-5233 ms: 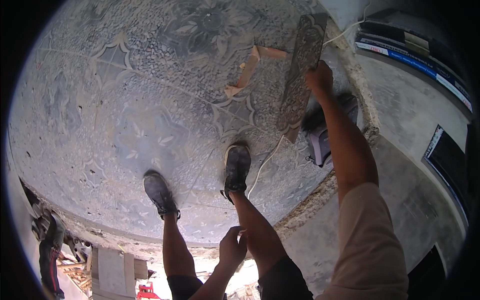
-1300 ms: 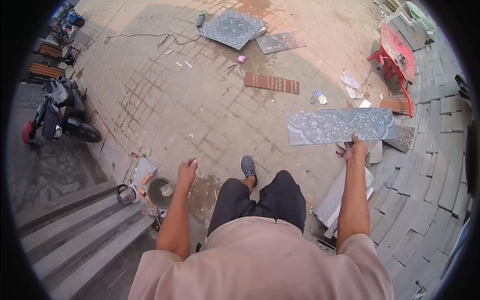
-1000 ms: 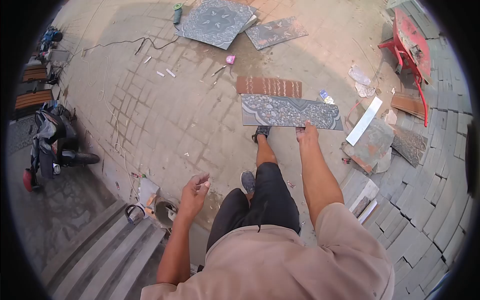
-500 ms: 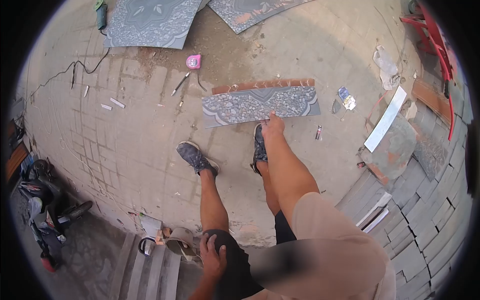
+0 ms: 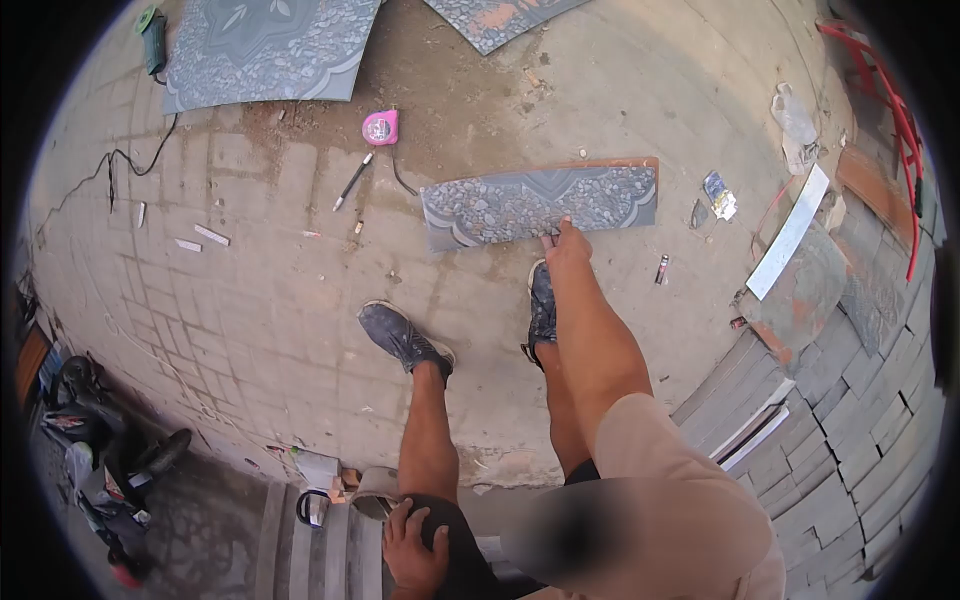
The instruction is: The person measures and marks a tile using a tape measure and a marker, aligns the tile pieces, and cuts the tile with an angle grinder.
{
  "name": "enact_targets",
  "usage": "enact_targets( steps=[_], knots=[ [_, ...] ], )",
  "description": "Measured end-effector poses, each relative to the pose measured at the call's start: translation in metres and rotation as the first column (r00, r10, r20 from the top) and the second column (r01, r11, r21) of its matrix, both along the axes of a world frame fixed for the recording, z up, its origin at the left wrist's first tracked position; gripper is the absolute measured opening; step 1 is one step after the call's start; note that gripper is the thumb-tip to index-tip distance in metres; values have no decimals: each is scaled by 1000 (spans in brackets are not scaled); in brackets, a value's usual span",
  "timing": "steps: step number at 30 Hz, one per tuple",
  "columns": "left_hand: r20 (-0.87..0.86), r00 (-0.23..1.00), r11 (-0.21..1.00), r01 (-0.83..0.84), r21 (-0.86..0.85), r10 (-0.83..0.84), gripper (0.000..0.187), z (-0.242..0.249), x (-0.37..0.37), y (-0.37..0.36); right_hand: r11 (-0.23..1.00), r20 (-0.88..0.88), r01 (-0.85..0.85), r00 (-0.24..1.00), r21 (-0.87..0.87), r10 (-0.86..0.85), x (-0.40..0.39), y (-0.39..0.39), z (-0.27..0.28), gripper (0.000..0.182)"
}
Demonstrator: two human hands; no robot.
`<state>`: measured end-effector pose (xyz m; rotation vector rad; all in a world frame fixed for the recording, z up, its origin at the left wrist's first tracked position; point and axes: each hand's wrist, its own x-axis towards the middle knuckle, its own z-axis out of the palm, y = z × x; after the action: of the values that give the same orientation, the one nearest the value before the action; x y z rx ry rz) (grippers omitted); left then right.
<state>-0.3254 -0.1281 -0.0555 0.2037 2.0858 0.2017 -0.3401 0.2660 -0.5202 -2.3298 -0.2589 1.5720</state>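
A long grey strip of patterned tile lies nearly flat on the paved ground, on top of a brown tile whose thin edge shows along its far side. My right hand reaches down and grips the strip at the middle of its near edge, just beyond my right shoe. My left hand rests with spread fingers on my left thigh and holds nothing.
A pink tape measure and a pencil lie left of the strip. A large patterned tile and an angle grinder are at the far left. Tile offcuts and a white strip lie to the right, a motorbike and steps behind.
I carried the tile strip from the tiled floor out to the paved yard and lowered it onto the brown tile. My left hand dropped onto my thigh.
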Motion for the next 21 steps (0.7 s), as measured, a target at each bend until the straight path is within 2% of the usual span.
enact_targets(
  steps=[4,6,9,13,15,16,18,21],
  knots=[
    [10,1000,1000,-27,-6,27,42,-1,-8,2,999,-140,4,990,-40,-10,0,12,-15,52],
    [6,999,999,-33,-18,34,42,0,-11,6,991,-51,-32,998,-127,26,-3,15,-17,56],
    [8,999,999,-37,-18,37,42,0,-13,8,975,-25,-2,1000,-223,-3,-26,13,9,56],
    [25,999,998,-47,-43,48,43,2,-16,14,965,-23,39,999,-258,-46,-12,10,-18,49],
    [22,998,998,-57,-41,58,42,1,-15,14,972,-113,40,991,-231,-68,-4,8,-32,34],
    [20,998,997,-64,-33,64,42,1,-15,15,971,-110,39,992,-234,-67,-6,5,-29,34],
    [20,998,998,-60,-32,60,41,1,-12,15,999,-186,-15,983,-52,5,-12,3,-20,23],
    [2,998,998,-62,-19,62,41,0,-11,13,992,-247,-110,961,57,121,-8,6,-14,20]
  ],
)
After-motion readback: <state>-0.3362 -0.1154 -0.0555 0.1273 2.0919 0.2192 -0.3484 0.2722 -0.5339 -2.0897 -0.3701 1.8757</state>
